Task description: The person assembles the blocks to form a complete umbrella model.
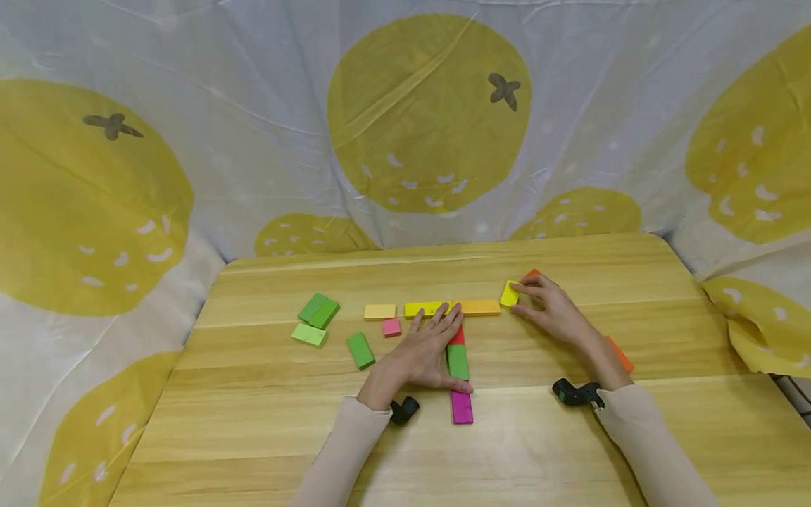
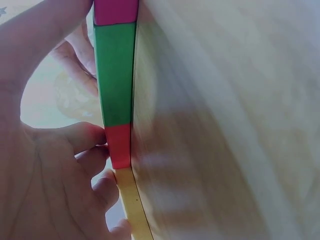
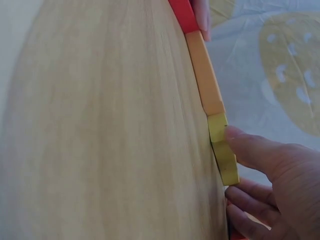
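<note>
My left hand (image 1: 418,355) lies spread over a row of blocks, its fingertips on the long yellow block (image 1: 415,309) and by the red block (image 1: 457,335). Its thumb reaches where the green block (image 1: 457,362) meets the purple block (image 1: 462,408). In the left wrist view the red block (image 2: 119,146) and green block (image 2: 115,75) stand end to end. My right hand (image 1: 554,310) pinches a small yellow block (image 1: 508,294) between thumb and fingers, at the right end of the light orange block (image 1: 479,308). In the right wrist view the yellow block (image 3: 226,162) is set at an angle.
Left of the row lie a pale yellow block (image 1: 379,312), a pink block (image 1: 391,327), a green block (image 1: 360,351) and a cluster of green blocks (image 1: 319,310). Red-orange blocks lie behind the right hand and beside the right forearm (image 1: 619,353). A patterned cloth (image 1: 431,113) hangs behind the table.
</note>
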`<action>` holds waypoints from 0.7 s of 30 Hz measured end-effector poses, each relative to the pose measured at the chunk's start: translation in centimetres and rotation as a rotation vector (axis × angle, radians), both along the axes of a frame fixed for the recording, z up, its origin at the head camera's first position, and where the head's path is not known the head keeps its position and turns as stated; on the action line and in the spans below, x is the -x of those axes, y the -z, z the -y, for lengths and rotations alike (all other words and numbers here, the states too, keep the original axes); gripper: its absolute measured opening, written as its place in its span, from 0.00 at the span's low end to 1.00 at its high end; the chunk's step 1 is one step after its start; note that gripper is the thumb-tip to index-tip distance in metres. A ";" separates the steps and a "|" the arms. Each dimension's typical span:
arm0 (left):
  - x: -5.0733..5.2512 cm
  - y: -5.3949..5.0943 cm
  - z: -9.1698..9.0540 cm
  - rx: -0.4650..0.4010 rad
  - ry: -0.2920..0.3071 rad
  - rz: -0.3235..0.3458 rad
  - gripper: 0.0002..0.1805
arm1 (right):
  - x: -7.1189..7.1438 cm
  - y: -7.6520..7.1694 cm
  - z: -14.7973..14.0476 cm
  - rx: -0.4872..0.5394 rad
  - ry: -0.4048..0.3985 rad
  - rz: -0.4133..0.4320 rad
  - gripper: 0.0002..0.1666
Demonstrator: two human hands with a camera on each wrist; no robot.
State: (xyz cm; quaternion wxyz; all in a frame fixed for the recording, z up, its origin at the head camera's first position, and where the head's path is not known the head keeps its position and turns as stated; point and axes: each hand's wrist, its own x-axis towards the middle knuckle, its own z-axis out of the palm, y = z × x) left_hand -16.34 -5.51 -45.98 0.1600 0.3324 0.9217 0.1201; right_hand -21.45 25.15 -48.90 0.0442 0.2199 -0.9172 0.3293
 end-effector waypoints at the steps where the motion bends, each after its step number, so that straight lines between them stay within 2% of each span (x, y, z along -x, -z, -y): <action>1: 0.0 0.0 0.0 -0.004 -0.002 0.000 0.72 | 0.0 0.0 0.0 0.000 -0.001 0.000 0.30; 10: -0.1 0.1 0.4 -0.029 -0.015 0.005 0.72 | 0.2 0.2 0.5 0.001 -0.006 -0.025 0.29; 17: -0.1 0.2 0.3 -0.027 -0.012 0.007 0.72 | 0.1 0.2 0.4 -0.006 0.012 0.008 0.30; 21: 0.0 0.2 0.1 -0.027 -0.008 0.006 0.72 | 0.0 0.3 0.2 -0.011 0.016 -0.002 0.30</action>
